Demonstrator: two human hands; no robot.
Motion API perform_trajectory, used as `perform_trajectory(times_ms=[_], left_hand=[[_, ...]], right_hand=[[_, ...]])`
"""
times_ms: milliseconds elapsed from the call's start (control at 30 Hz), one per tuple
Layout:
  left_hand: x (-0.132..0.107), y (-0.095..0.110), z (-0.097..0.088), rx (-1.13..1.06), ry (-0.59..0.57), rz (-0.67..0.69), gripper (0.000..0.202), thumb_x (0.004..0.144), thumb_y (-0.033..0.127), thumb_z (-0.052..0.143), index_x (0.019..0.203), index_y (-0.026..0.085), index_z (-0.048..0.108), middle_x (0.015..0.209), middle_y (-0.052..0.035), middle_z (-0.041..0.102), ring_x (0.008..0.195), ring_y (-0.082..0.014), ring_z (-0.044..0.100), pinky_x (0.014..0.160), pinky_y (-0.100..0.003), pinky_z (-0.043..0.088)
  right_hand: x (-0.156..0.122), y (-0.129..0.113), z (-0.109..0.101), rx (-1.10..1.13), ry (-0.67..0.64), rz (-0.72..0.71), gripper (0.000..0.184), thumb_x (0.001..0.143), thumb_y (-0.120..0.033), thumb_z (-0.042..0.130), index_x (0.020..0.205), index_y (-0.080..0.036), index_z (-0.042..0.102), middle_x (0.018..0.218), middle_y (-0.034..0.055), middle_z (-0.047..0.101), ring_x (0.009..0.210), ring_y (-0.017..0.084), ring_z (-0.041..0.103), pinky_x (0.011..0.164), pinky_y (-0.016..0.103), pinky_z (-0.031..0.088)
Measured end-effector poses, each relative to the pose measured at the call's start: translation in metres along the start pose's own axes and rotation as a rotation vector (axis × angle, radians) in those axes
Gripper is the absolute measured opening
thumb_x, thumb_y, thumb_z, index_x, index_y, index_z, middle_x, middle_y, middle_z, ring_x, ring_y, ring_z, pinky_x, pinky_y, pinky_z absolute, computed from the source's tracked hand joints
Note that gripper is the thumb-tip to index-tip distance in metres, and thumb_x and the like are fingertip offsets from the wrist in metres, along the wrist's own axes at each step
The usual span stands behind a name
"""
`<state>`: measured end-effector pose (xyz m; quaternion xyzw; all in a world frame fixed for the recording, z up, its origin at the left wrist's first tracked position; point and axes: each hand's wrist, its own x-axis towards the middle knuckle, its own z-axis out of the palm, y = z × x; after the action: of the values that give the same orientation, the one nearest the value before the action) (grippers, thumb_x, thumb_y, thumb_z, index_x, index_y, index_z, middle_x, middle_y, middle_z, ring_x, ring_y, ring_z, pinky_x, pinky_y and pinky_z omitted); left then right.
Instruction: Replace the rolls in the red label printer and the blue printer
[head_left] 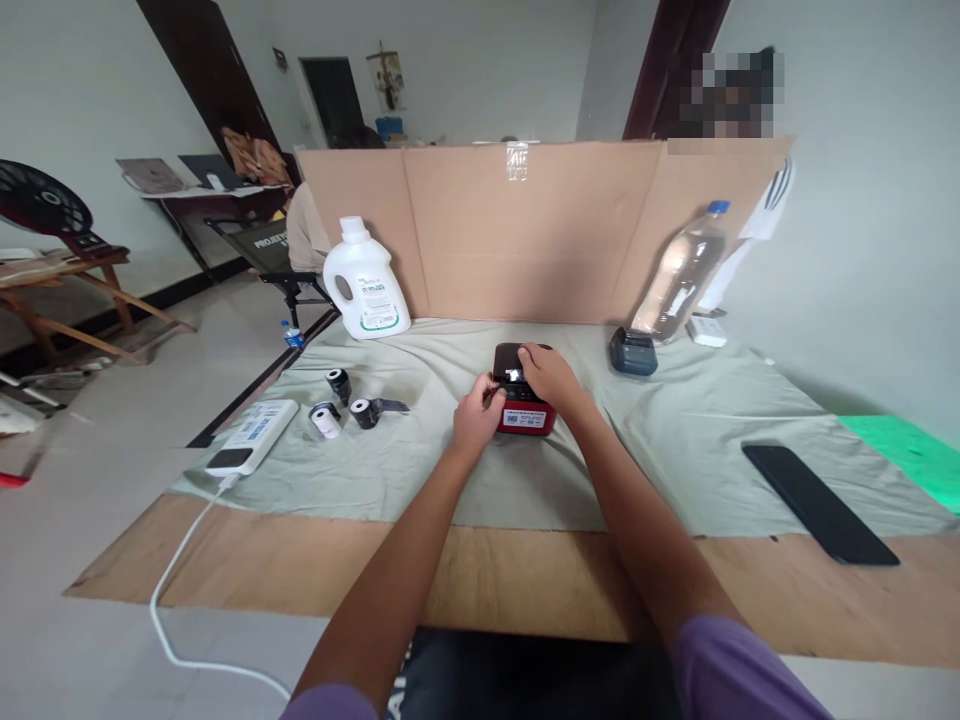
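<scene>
A small red and black receipt printer (525, 418) with a white label on its near side stands on the cloth in front of me. My left hand (478, 415) is closed on its left side, with the thumb against the near edge. Over the dark top at the right lies my right hand (553, 376), its fingers bent onto the lid and gripping that side. To the left lie three small paper rolls, the back roll (338, 384), the front roll (325, 420) and the right roll (365, 412), partly in dark wrapping. A strip trails from the right one.
A white power strip (253, 437) with its cable lies left. Behind stand a white detergent jug (367, 282), a cardboard screen (525, 235) and a tilted clear bottle (684, 270) beside a dark device (633, 352). A black phone (819, 503) lies right. People are beyond the screen.
</scene>
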<state>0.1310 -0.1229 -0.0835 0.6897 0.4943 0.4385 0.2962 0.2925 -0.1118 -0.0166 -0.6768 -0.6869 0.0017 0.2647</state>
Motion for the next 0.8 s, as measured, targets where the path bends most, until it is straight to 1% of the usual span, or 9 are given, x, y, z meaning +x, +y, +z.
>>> perform_trajectory(times_ms=[133,233,333,433,533,600,667,733,800], left_hand=[[-0.006,-0.004,0.004,-0.058,0.052,0.023,0.018,0.095,0.037,0.051,0.105,0.026,0.061,0.105,-0.0016,0.074,0.099,-0.0203,0.068,0.089,-0.031,0.050],[-0.008,-0.007,0.006,-0.095,0.054,0.068,0.019,0.095,0.036,0.050,0.107,0.025,0.061,0.104,-0.0029,0.074,0.097,-0.0200,0.069,0.088,-0.030,0.050],[-0.008,-0.009,0.006,-0.125,0.043,0.099,0.022,0.096,0.038,0.050,0.109,0.024,0.061,0.103,-0.0032,0.074,0.095,-0.0195,0.069,0.086,-0.030,0.051],[-0.007,-0.010,0.005,-0.149,0.047,0.114,0.023,0.096,0.038,0.050,0.109,0.023,0.061,0.105,-0.0037,0.074,0.096,-0.0192,0.068,0.087,-0.030,0.051],[-0.007,-0.011,0.005,-0.176,0.037,0.129,0.023,0.096,0.039,0.050,0.110,0.023,0.061,0.107,-0.0039,0.073,0.098,-0.0193,0.068,0.089,-0.031,0.051],[-0.007,-0.011,0.005,-0.182,0.029,0.125,0.024,0.096,0.039,0.050,0.110,0.023,0.061,0.107,-0.0040,0.073,0.099,-0.0195,0.068,0.089,-0.031,0.052],[-0.007,-0.012,0.004,-0.185,0.025,0.117,0.024,0.096,0.039,0.050,0.111,0.023,0.061,0.108,-0.0041,0.073,0.099,-0.0197,0.068,0.090,-0.031,0.052],[-0.008,-0.012,0.004,-0.191,0.019,0.113,0.025,0.096,0.039,0.050,0.112,0.023,0.061,0.109,-0.0041,0.073,0.099,-0.0195,0.069,0.090,-0.031,0.052],[-0.008,-0.012,0.004,-0.197,0.012,0.110,0.025,0.097,0.039,0.050,0.113,0.023,0.061,0.108,-0.0041,0.074,0.098,-0.0192,0.069,0.090,-0.031,0.053]], right_hand=[[-0.004,-0.001,-0.003,0.030,0.030,0.016,0.037,0.105,-0.033,0.032,0.108,-0.019,0.067,0.104,0.0118,0.075,0.095,0.024,0.067,0.082,0.031,0.044],[-0.007,-0.002,-0.004,0.056,0.119,0.022,0.038,0.105,-0.034,0.032,0.105,-0.019,0.067,0.099,0.0113,0.074,0.092,0.024,0.066,0.084,0.032,0.044],[-0.008,0.000,-0.003,0.072,0.252,-0.008,0.036,0.103,-0.032,0.035,0.106,-0.017,0.068,0.102,0.0124,0.073,0.103,0.028,0.062,0.094,0.037,0.043],[-0.006,0.004,0.001,0.095,0.322,-0.061,0.035,0.101,-0.030,0.039,0.112,-0.013,0.067,0.114,0.0153,0.071,0.116,0.031,0.054,0.104,0.042,0.039],[-0.003,0.008,0.005,0.113,0.346,-0.102,0.037,0.100,-0.030,0.039,0.118,-0.012,0.066,0.128,0.0186,0.065,0.124,0.031,0.050,0.110,0.047,0.035],[-0.002,0.011,0.008,0.128,0.367,-0.089,0.039,0.100,-0.032,0.038,0.123,-0.013,0.064,0.138,0.0191,0.059,0.131,0.030,0.045,0.114,0.050,0.032],[0.001,0.014,0.010,0.144,0.368,-0.063,0.044,0.100,-0.036,0.038,0.130,-0.013,0.061,0.148,0.0193,0.049,0.139,0.031,0.038,0.116,0.052,0.028],[0.003,0.019,0.012,0.173,0.328,-0.049,0.050,0.100,-0.038,0.037,0.138,-0.012,0.054,0.156,0.0192,0.040,0.145,0.030,0.032,0.119,0.052,0.025],[0.005,0.023,0.012,0.210,0.259,-0.064,0.053,0.100,-0.038,0.035,0.144,-0.013,0.049,0.159,0.0179,0.036,0.148,0.029,0.030,0.119,0.052,0.024]])
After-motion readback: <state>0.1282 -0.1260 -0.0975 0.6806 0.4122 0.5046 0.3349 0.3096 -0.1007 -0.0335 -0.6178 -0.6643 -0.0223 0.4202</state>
